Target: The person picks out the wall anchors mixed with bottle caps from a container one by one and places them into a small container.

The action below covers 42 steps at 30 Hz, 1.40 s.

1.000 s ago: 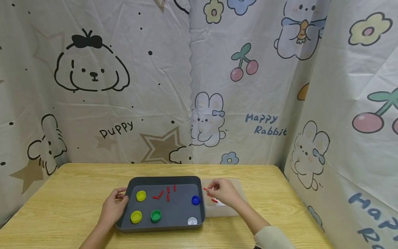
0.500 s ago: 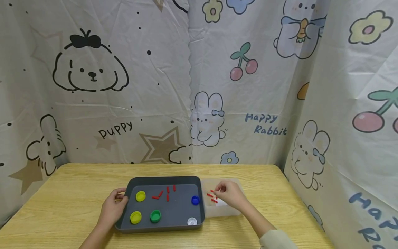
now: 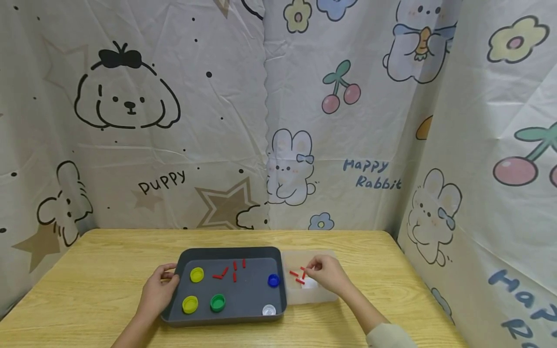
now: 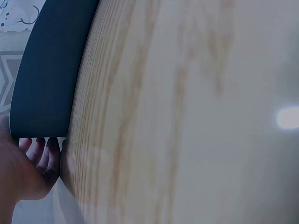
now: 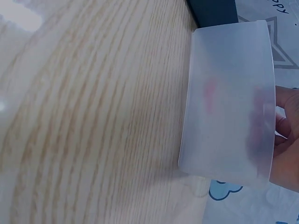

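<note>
My left hand (image 3: 158,290) grips the left side of a dark grey tray (image 3: 230,320); in the left wrist view its fingers (image 4: 41,156) lie against the tray's end wall. Over a translucent plastic box (image 3: 319,297) right of the tray, my right hand (image 3: 328,275) pinches a small red stick (image 3: 302,268) between thumb and fingertips. Inside the box lie more red sticks (image 3: 300,281) and something white (image 3: 310,283). Through the box wall in the right wrist view, the fingertips and a red stick (image 5: 210,95) are only blurred shapes.
In the tray are two yellow caps (image 3: 197,274), a green cap (image 3: 217,303), a blue cap (image 3: 273,280), a clear cap (image 3: 269,310) and several red sticks (image 3: 235,277). The tray and box stand side by side on a wooden table (image 3: 117,256), with patterned curtains (image 3: 226,121) behind.
My right hand has moved right with the pinched red stick, from the box's left edge by the tray to over the box. My left hand and the tray have stayed in place.
</note>
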### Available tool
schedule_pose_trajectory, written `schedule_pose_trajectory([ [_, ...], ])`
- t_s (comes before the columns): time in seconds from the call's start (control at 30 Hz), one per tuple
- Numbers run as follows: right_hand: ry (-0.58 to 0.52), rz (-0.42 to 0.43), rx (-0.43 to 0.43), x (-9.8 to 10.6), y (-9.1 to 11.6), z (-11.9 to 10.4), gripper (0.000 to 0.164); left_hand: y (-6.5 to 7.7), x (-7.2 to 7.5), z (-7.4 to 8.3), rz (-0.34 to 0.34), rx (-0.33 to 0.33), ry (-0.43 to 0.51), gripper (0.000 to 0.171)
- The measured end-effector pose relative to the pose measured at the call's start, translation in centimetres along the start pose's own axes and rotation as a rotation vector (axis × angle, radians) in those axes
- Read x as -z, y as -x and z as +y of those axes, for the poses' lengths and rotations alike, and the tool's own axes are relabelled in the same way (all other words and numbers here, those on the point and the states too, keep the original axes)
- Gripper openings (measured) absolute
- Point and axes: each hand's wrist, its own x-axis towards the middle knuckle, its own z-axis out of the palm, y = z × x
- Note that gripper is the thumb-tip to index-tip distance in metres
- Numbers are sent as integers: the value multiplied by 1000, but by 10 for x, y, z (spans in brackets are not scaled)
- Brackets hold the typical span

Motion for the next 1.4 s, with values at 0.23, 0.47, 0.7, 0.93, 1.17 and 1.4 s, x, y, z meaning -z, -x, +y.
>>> schedule_pose_trajectory([
  [0.23, 12, 21, -19, 0, 1, 4, 6, -1, -1, 0, -2, -2, -1, 41],
  [0.47, 0, 17, -23, 1, 1, 5, 6, -1, -1, 0, 3, -1, -3, 41],
  [0.7, 23, 23, -9, 0, 0, 8, 6, 0, 0, 1, -5, -1, 3, 41],
  [0.93, 21, 15, -24, -2, 0, 8, 6, -1, -1, 0, -8, 0, 4, 40],
  [1.17, 21, 12, -19, -2, 0, 6, 6, 0, 0, 0, -10, -5, 8, 40],
  [1.4, 31, 14, -16, -3, 0, 6, 6, 0, 0, 0, -5, -9, 3, 40],
])
